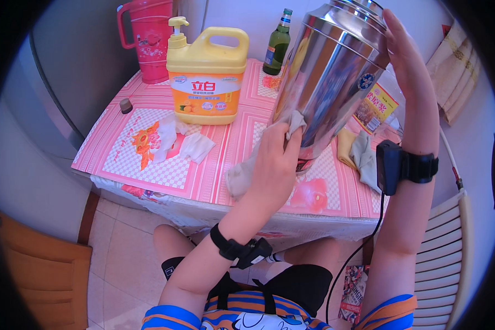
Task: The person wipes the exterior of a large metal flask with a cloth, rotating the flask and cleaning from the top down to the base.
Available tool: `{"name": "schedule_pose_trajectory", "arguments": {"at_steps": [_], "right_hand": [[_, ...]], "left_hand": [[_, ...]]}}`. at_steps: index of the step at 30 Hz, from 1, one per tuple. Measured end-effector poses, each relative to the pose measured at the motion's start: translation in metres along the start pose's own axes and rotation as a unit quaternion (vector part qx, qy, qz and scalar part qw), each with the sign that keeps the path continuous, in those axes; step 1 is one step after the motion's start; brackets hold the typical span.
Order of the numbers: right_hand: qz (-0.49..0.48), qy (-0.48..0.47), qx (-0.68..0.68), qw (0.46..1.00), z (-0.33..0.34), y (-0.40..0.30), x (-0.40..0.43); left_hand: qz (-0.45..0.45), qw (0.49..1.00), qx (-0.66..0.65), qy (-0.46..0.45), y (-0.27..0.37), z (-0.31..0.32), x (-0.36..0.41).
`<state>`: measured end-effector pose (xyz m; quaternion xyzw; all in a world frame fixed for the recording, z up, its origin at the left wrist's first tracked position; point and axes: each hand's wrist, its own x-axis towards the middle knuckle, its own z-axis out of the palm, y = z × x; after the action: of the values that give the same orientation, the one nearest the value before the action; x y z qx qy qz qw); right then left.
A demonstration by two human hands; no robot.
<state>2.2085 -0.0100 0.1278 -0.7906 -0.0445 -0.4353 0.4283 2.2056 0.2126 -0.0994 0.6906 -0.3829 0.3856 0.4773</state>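
Note:
A large shiny metal thermos flask (332, 78) leans to the right over the table, its base near the tabletop. My left hand (276, 165) grips a grey cloth (243, 175) and presses it against the lower left side of the flask; part of the cloth hangs down to the table. My right hand (400, 53) is on the upper right side of the flask near its neck, steadying it, with its fingers partly hidden behind the metal. Black devices are strapped to both wrists.
The patterned table (214, 177) also holds a yellow detergent jug (208, 99), a pink pitcher (150, 45), a green glass bottle (277, 45), crumpled white wipes (196, 146), a small dark cap (126, 106), folded cloths (363, 156) and a plastic package (375, 109). A white radiator (443, 255) stands at right.

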Motion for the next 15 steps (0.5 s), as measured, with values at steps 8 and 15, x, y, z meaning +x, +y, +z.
{"name": "schedule_pose_trajectory", "arguments": {"at_steps": [8, 15], "right_hand": [[0.057, -0.037, -0.013, 0.998, 0.027, 0.005, -0.006], [0.041, -0.078, -0.039, 0.995, 0.025, -0.011, -0.015]], "left_hand": [[0.016, 1.000, -0.014, 0.007, 0.000, -0.007, 0.021], [-0.007, 1.000, -0.013, 0.004, 0.001, 0.000, 0.002]]}}
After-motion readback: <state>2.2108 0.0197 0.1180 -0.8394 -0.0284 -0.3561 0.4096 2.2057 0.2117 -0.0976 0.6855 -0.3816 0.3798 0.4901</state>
